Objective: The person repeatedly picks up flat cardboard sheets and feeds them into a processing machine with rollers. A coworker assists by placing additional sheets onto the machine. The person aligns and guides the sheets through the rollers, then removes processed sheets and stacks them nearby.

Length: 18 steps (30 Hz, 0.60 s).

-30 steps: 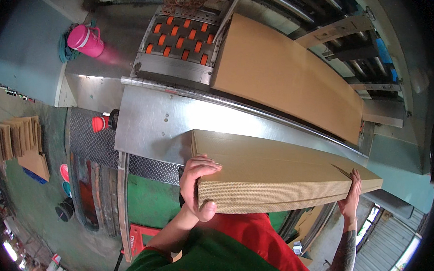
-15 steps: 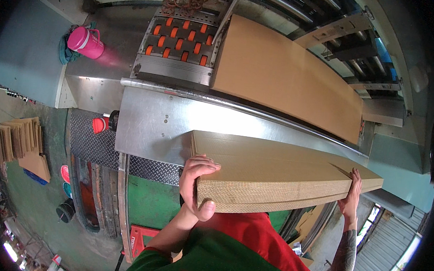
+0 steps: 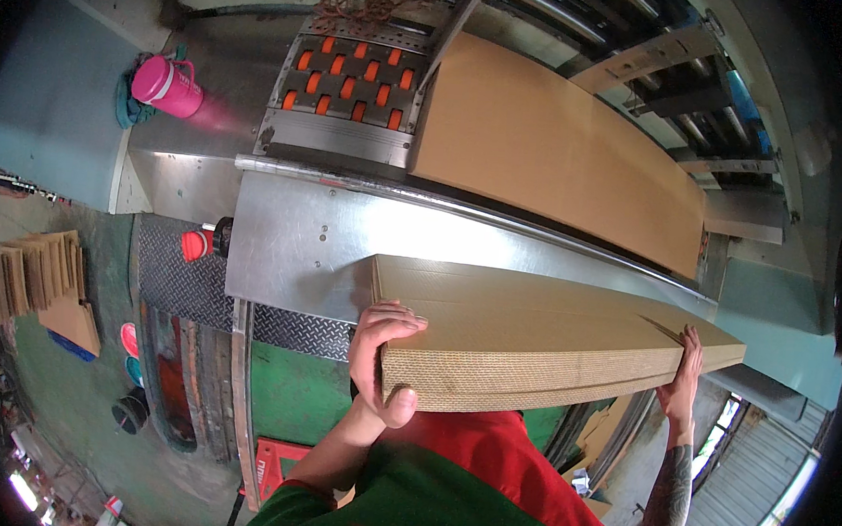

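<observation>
Head view shows a thick cardboard stack point(image 3: 533, 318) slanting over the near edge of a metal bench point(image 3: 283, 226), just before the wearer's red-and-green shirt point(image 3: 466, 468). So many corrugated layers should be fairly heavy and stiff together, yet sheets may slide over one another and edges crush, so both ends want a firm squeeze through the thickness. The left hand point(image 3: 381, 357) clamps the left near corner, fingers above, thumb low; the right hand point(image 3: 682, 375) curls fingertips over the near edge toward the right end, thumb hidden. Beyond lie brown cardboard point(image 3: 563, 146) and orange rollers point(image 3: 347, 88).
</observation>
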Each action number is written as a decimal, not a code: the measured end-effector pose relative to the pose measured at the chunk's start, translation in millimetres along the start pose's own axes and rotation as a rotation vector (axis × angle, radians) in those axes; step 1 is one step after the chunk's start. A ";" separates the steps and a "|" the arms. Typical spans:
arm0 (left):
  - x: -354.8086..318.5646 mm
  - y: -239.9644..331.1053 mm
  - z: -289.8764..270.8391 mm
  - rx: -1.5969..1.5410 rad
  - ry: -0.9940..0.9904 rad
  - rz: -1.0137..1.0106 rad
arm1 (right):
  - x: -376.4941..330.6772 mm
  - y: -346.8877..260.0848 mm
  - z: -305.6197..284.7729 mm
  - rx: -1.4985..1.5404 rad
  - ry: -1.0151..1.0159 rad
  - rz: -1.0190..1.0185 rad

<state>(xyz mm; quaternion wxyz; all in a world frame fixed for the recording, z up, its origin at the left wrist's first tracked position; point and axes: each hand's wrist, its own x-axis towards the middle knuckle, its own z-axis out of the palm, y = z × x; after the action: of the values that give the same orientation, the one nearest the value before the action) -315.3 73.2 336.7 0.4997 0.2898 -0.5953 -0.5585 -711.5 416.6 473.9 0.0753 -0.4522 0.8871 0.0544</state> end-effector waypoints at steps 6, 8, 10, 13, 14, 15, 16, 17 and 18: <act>0.0 0.4 0.4 0.007 0.005 0.006 | -0.4 -0.9 -1.8 0.026 -0.009 -0.004; 0.3 0.7 0.5 0.008 0.005 0.012 | -0.2 -1.4 -2.0 0.008 -0.018 0.009; 0.0 1.8 0.3 0.018 -0.012 -0.001 | 0.0 -1.3 -2.2 0.032 -0.005 -0.004; -1.2 3.1 -0.5 0.028 -0.040 -0.022 | -0.1 -0.4 -2.0 0.030 0.008 -0.033; -1.4 2.8 -0.6 0.024 -0.040 -0.018 | -0.2 -0.1 -1.8 0.021 0.010 -0.042; -1.7 2.4 -0.7 0.027 -0.039 -0.026 | -0.4 0.1 -1.4 0.025 0.014 -0.040; -1.9 1.9 -0.7 0.014 -0.040 -0.013 | -0.7 0.2 -1.1 0.023 0.014 -0.037; -2.0 1.4 -0.7 0.009 -0.040 -0.011 | -0.8 0.1 -0.7 0.013 0.017 -0.037; -2.1 1.0 -0.6 0.012 -0.038 -0.019 | -1.0 0.0 -0.5 0.020 0.014 -0.025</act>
<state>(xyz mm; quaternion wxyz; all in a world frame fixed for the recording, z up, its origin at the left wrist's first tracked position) -313.9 75.0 337.0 0.4811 0.2875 -0.6053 -0.5652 -710.9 417.4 474.5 0.0741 -0.4626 0.8825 0.0415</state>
